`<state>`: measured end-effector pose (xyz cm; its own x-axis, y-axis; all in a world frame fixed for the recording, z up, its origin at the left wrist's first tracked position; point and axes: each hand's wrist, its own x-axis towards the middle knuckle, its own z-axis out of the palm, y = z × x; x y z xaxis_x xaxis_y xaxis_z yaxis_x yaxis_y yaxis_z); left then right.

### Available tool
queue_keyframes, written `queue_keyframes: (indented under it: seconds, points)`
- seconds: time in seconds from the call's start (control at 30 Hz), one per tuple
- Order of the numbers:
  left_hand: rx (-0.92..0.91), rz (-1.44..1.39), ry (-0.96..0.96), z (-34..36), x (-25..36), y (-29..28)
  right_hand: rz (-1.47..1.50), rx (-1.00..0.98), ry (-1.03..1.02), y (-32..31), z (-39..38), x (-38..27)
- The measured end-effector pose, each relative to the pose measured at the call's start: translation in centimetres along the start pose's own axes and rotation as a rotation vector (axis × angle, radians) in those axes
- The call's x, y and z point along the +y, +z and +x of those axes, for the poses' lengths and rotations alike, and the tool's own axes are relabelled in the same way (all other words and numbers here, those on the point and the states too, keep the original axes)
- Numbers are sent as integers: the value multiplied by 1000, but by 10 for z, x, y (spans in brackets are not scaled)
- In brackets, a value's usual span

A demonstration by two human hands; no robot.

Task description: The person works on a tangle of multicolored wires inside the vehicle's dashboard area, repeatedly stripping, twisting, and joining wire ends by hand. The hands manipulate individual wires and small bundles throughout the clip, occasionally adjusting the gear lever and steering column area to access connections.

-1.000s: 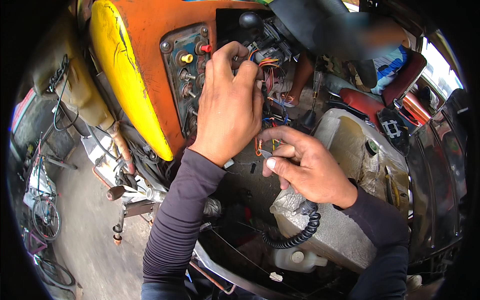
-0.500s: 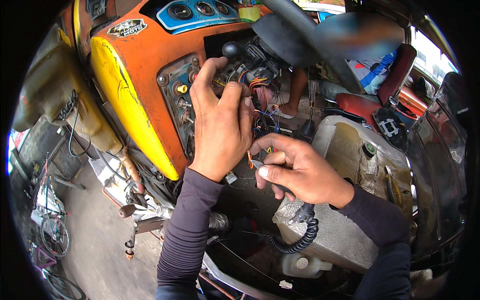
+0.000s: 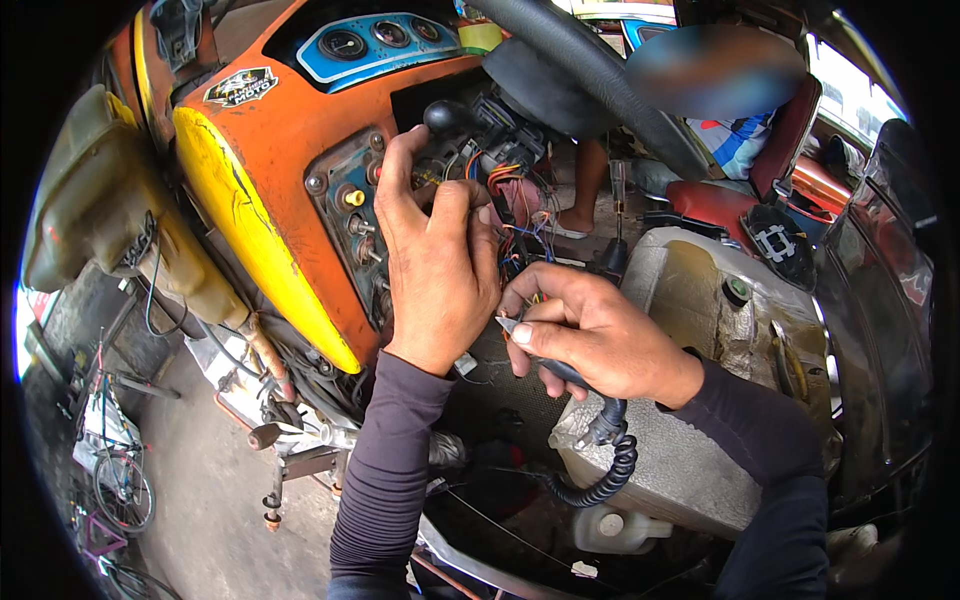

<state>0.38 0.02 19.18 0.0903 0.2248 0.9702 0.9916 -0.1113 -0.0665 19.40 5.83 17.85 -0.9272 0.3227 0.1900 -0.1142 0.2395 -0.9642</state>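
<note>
My left hand (image 3: 437, 272) reaches in beside the orange dashboard, its index finger raised and the other fingers curled together. What those fingers hold is hidden. My right hand (image 3: 612, 335) grips a small knife (image 3: 562, 372) with a dark handle, the thumb pressed along it. The blade's grey tip points left, close to the heel of my left hand. A bit of thin orange wire (image 3: 505, 334) shows at the blade. Beyond my hands hangs a tangle of coloured wires (image 3: 510, 178) below the steering column.
A black steering wheel (image 3: 590, 60) arches overhead. Left lies a panel with knobs (image 3: 353, 197). A silver-covered engine box (image 3: 650, 450) stands at right, with pliers (image 3: 790, 362) on top and a coiled black cable (image 3: 610, 470) beside it. Another person sits beyond on a red seat (image 3: 790, 130).
The view has shifted slightly. Less of the orange wire shows at the blade, which now sits nearer my right index finger. Both hands keep nearly the same grip.
</note>
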Motion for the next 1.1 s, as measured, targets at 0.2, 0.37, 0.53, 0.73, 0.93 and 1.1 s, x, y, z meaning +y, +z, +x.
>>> queue_keyframes:
  seconds: [0.2,0.37,0.53,0.73,0.93,1.1]
  points:
    - [7,-92,-44,1,-3,2,-19,21,-16,0,-3,0]
    - [13,-136,-16,2,-3,4,-24,13,-92,1,-3,2]
    - [30,-224,-72,0,1,4,-3,24,-93,-2,-4,2]
    - [26,-276,20,15,2,14,-9,36,-70,-5,-5,-1]
    - [75,-340,-31,12,5,14,21,38,-95,-7,-6,-5]
    - [70,-369,-21,15,3,17,35,70,-113,-2,-6,-5]
